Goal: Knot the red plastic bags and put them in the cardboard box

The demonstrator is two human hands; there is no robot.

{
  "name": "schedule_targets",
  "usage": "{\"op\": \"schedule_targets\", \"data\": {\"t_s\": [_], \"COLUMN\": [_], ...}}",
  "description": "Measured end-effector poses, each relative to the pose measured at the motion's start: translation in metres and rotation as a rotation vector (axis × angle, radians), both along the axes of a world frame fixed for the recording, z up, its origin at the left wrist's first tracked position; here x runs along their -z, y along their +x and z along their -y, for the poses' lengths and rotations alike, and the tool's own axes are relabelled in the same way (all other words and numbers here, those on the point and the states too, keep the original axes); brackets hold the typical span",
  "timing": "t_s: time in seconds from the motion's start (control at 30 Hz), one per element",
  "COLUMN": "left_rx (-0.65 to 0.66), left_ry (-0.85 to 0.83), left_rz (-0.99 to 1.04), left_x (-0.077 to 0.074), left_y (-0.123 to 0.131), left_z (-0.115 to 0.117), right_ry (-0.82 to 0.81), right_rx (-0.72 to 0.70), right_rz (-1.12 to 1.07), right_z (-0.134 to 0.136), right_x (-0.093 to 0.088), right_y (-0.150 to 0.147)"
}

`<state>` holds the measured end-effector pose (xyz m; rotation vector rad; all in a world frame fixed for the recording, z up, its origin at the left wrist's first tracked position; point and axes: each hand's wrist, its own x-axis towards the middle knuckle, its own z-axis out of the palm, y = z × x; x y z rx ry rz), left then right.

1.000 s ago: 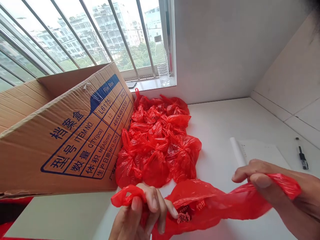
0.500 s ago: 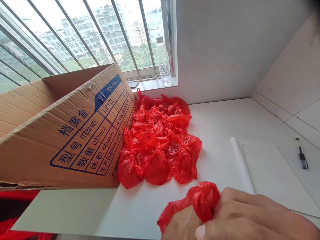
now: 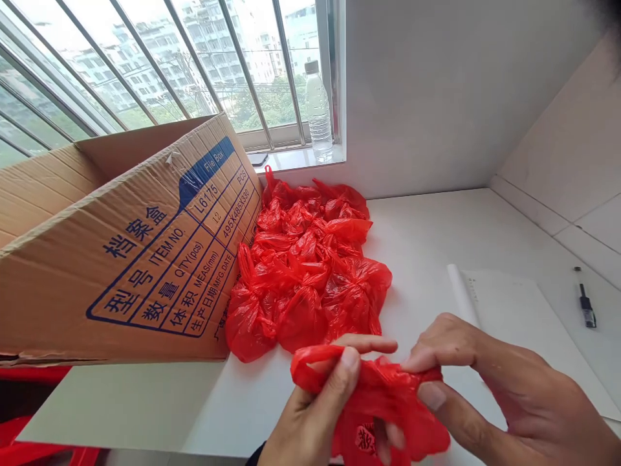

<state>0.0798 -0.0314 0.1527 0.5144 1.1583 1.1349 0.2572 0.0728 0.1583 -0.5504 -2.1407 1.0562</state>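
Observation:
A red plastic bag [image 3: 388,414] with something small and printed inside is held between both hands at the bottom centre. My left hand [image 3: 320,408] pinches one handle loop of the bag between thumb and fingers. My right hand [image 3: 490,395] pinches the bag's other handle close beside it. Just beyond the hands, a pile of several tied red bags [image 3: 305,272] lies on the white table [image 3: 436,233].
A large open cardboard box [image 3: 126,252] with blue print leans at the left against the pile. An open white notebook [image 3: 509,317] and a black pen [image 3: 586,307] lie at the right. A water bottle [image 3: 319,113] stands on the windowsill by the barred window.
A second ago the bag was stretched wide between my hands. It was then bunched under my right hand, and now both hands pinch its handles close together.

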Motion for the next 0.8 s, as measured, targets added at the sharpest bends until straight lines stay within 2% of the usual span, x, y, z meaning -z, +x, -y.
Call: {"op": "schedule_targets", "data": {"t_s": [0.07, 0.17, 0.27, 0.33, 0.43, 0.5, 0.63, 0.7, 0.8], "left_rx": [-0.001, 0.039, 0.095, 0.081, 0.051, 0.014, -0.161, -0.256, -0.342], "left_ry": [0.087, 0.245, 0.275, 0.282, 0.311, 0.369, 0.629, 0.712, 0.776], "left_rz": [0.024, -0.082, -0.11, -0.08, -0.122, -0.298, -0.886, -1.067, -1.199], "left_x": [0.001, 0.005, 0.008, 0.01, 0.014, 0.019, 0.032, 0.04, 0.052], "left_y": [-0.006, -0.014, -0.016, -0.012, -0.005, -0.001, 0.005, 0.009, 0.013], "left_z": [-0.007, -0.012, -0.012, -0.01, -0.008, -0.006, -0.002, 0.0, 0.001], "right_ry": [0.019, 0.004, -0.05, -0.041, -0.114, -0.248, -0.462, -0.491, -0.477], "right_rx": [-0.107, -0.212, -0.109, -0.041, -0.054, -0.067, -0.124, -0.126, -0.147], "right_rz": [-0.004, 0.05, 0.065, 0.064, 0.087, 0.108, 0.188, 0.254, 0.317], "right_z": [0.002, 0.005, 0.008, 0.009, 0.008, 0.005, 0.001, 0.0, -0.001], "right_x": [0.001, 0.004, 0.011, 0.015, 0.021, 0.024, 0.03, 0.036, 0.045], "right_y": [0.0, -0.002, -0.007, -0.012, -0.019, -0.022, -0.025, -0.025, -0.024]}}
